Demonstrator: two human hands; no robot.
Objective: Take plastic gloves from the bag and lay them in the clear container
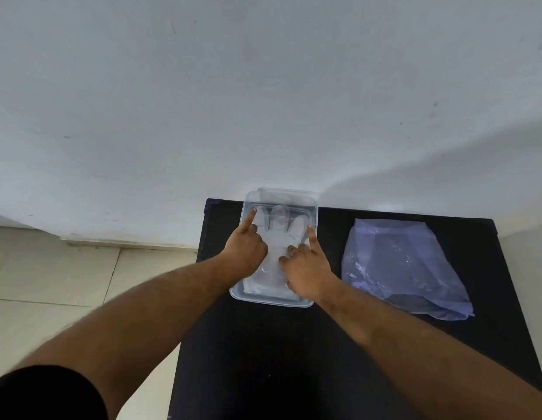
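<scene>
A clear rectangular container (312, 204) stands on a black table (294, 359), near its far left corner. A see-through plastic glove (277, 228) lies flat inside it, fingers pointing away from me. My left hand (247, 247) rests on the glove's left side, index finger stretched toward the far left corner of the container. My right hand (307, 269) presses on the glove's right side, index finger stretched forward. Neither hand grips anything. The bluish plastic bag (400, 265) lies flat on the table to the right of the container.
A white wall rises right behind the table. A tiled floor (51, 283) lies to the left of the table. The table's left edge runs just beside the container.
</scene>
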